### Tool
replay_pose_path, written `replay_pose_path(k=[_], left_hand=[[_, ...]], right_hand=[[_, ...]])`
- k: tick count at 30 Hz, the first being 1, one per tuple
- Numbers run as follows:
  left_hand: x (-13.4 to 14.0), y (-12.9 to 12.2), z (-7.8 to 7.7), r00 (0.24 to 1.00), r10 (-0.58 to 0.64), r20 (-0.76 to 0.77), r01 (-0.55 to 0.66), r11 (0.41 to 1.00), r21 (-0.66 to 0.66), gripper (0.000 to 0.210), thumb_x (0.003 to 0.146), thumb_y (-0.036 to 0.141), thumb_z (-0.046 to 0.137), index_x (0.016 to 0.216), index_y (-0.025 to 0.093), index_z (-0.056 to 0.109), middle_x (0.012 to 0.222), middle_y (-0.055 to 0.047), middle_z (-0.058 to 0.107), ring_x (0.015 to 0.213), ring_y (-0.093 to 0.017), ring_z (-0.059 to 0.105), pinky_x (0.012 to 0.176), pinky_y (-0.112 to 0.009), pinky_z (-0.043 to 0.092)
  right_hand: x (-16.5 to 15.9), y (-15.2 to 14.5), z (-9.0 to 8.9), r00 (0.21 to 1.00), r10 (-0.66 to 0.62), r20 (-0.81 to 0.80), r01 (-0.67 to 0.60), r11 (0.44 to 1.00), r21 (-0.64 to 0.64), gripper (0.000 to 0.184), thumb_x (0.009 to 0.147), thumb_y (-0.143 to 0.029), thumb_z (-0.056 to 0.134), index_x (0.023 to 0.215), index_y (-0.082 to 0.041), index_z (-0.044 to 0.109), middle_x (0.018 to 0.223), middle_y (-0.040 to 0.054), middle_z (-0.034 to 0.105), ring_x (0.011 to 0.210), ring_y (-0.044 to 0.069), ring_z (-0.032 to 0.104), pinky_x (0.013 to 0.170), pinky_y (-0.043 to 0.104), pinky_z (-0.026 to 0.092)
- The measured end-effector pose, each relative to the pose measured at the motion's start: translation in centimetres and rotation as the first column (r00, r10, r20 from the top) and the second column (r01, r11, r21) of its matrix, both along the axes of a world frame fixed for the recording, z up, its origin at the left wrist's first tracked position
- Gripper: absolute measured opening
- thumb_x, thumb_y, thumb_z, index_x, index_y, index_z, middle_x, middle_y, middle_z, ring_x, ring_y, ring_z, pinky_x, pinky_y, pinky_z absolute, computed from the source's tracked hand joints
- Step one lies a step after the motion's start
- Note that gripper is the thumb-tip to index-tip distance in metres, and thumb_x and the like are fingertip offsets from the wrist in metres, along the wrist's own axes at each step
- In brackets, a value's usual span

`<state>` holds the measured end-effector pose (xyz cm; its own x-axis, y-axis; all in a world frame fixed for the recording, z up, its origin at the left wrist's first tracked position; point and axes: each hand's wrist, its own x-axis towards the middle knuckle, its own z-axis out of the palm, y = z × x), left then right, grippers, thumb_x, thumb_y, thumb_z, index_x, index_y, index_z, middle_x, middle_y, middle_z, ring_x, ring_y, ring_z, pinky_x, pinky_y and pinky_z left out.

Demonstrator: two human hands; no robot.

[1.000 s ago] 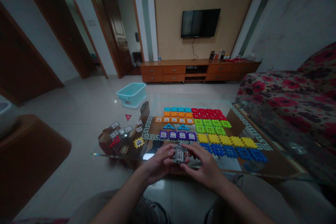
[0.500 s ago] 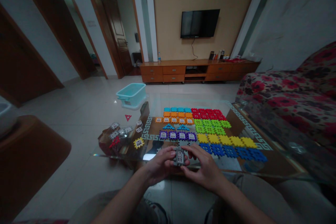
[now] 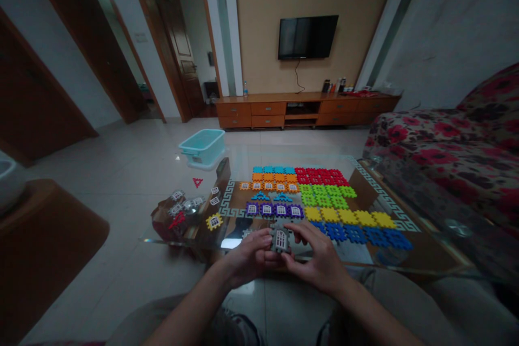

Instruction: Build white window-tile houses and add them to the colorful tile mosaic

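Both hands hold a grey interlocking building tile with a white window piece in its middle, above the near edge of the glass table. My left hand grips it from the left, thumb on its edge and fingers beneath. My right hand is at its right side, with index finger at the top corner and thumb at the lower one. Just beyond lie purple tiles with white windows. More grey tiles are partly hidden behind my hands. Blue tiles lie to the right of my right hand.
The glass table also bears rows of yellow, green, red, orange and light blue tiles. Loose white window pieces and a yellow tile lie left. A turquoise bin stands beyond the table.
The grey tile has shifted slightly right and up, and is turned a little in my hands. The tiles on the table have not moved.
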<state>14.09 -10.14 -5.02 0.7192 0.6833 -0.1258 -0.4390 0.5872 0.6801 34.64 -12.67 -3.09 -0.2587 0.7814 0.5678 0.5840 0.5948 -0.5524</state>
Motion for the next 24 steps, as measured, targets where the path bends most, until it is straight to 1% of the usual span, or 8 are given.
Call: replay_pose_path(k=[4,11,15,20,24], left_hand=[[-0.03,0.1,-0.17,1.0,-0.011,0.003,0.011,1.0,0.006,0.035,0.087,0.029,0.07,0.116,0.013,0.062,0.111,-0.017,0.069,0.095,-0.025,0.071,0.092,-0.037,0.051],[-0.1,0.2,-0.26,1.0,-0.014,-0.007,0.015,1.0,0.024,0.038,0.086,0.031,0.072,0.118,0.012,0.062,0.111,-0.019,0.069,0.096,-0.025,0.071,0.091,-0.037,0.051],[-0.12,0.35,-0.55,1.0,-0.02,-0.009,0.021,0.999,0.029,0.04,0.086,0.032,0.073,0.118,0.012,0.061,0.109,-0.019,0.07,0.095,-0.025,0.071,0.089,-0.035,0.052],[-0.09,0.42,-0.8,1.0,-0.018,0.003,0.018,1.0,0.018,0.041,0.085,0.032,0.075,0.117,0.012,0.06,0.108,-0.019,0.07,0.091,-0.023,0.072,0.086,-0.033,0.052],[-0.11,0.36,-0.77,1.0,-0.017,-0.002,0.017,1.0,0.021,0.041,0.085,0.032,0.075,0.117,0.011,0.061,0.109,-0.019,0.07,0.093,-0.024,0.072,0.087,-0.034,0.052]], right_hand=[[0.06,0.02,0.03,1.0,0.007,0.002,-0.007,1.0,-0.001,0.046,0.076,-0.021,0.065,0.121,-0.022,0.059,0.093,0.0057,0.063,0.081,0.022,0.061,0.071,0.035,0.053],[0.05,0.01,0.01,1.0,-0.015,0.014,0.015,1.0,0.016,0.047,0.075,-0.021,0.065,0.122,-0.021,0.059,0.094,0.0062,0.064,0.082,0.022,0.062,0.072,0.035,0.053],[0.02,-0.01,-0.2,0.999,-0.027,0.018,0.027,0.999,0.021,0.047,0.075,-0.021,0.065,0.122,-0.021,0.059,0.095,0.0065,0.064,0.084,0.022,0.062,0.074,0.035,0.053],[0.04,0.12,-0.47,0.999,-0.026,0.024,0.025,0.999,0.02,0.047,0.076,-0.02,0.066,0.122,-0.019,0.059,0.093,0.0064,0.063,0.083,0.022,0.061,0.073,0.035,0.053],[0.01,0.22,-0.35,1.0,-0.019,0.021,0.018,1.0,0.014,0.046,0.076,-0.02,0.065,0.121,-0.019,0.06,0.09,0.0053,0.062,0.08,0.021,0.06,0.07,0.035,0.053]])
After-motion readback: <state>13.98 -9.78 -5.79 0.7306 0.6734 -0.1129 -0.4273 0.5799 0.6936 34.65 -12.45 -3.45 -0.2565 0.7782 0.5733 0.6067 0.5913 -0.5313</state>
